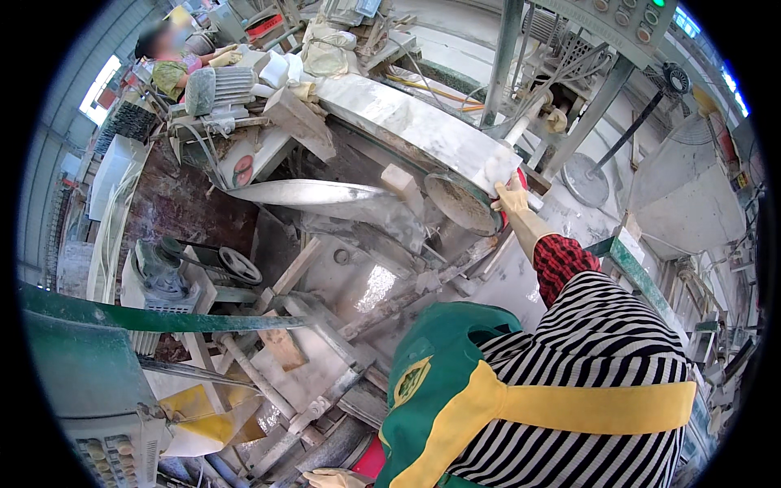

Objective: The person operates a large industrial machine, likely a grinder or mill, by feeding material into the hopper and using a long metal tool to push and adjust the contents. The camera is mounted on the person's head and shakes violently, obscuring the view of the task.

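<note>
My right hand [512, 200], in a cream glove, reaches out to the near end of a long pale stone-topped beam [415, 118]. Its fingers curl at a red piece [521, 177] that shows in slivers around the glove, with a white lump [499, 170] just beyond the fingertips. What exactly the fingers grip is hidden. Beside this hand, a round dusty disc [462, 203] leans under the beam. Only part of my left hand [338, 478], also gloved, enters at the lower edge. It lies near a bright pink-red thing [372, 459]; its fingers are mostly cut off.
A control panel [622, 18] with knobs hangs at the upper right. A green metal bar [163, 319] crosses the left side above a motor [163, 272] and handwheel [241, 265]. Another person [175, 69] works at the far left. A round plate on a pole [586, 180] stands right.
</note>
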A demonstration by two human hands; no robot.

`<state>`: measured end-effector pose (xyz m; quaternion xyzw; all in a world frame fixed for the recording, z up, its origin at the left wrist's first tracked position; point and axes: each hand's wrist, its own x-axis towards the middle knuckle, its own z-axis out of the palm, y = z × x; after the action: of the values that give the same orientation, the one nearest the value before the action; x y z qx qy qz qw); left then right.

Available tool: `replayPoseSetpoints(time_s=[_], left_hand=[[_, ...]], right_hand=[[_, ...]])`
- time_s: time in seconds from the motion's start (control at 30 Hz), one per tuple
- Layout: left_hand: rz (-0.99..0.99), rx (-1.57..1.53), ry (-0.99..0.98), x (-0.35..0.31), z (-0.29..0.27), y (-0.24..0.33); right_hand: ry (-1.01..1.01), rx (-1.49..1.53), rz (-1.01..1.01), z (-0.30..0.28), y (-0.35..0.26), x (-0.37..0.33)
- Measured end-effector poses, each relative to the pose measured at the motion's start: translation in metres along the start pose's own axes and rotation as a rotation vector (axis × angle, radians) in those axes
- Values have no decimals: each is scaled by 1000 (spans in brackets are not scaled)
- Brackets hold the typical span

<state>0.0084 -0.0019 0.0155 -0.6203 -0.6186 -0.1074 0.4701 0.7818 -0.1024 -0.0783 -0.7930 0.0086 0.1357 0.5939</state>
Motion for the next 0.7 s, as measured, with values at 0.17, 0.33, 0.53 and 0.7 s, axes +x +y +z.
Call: replayPoseSetpoints(time_s=[0.17,0.33,0.53,0.7], left_hand=[[-16,27,6,-5,-1,3],[-121,-28,-85,-1,-14,11],[-232,-14,-345,-20,-4,4],[-238,25,-435,-26,20,1]], right_hand=[[-51,-219,133,5,-31,-14],[-91,-274,135,4,-44,-12],[195,-787,-282,4,-47,-14],[-93,-1043,-695,11,-74,-49]])
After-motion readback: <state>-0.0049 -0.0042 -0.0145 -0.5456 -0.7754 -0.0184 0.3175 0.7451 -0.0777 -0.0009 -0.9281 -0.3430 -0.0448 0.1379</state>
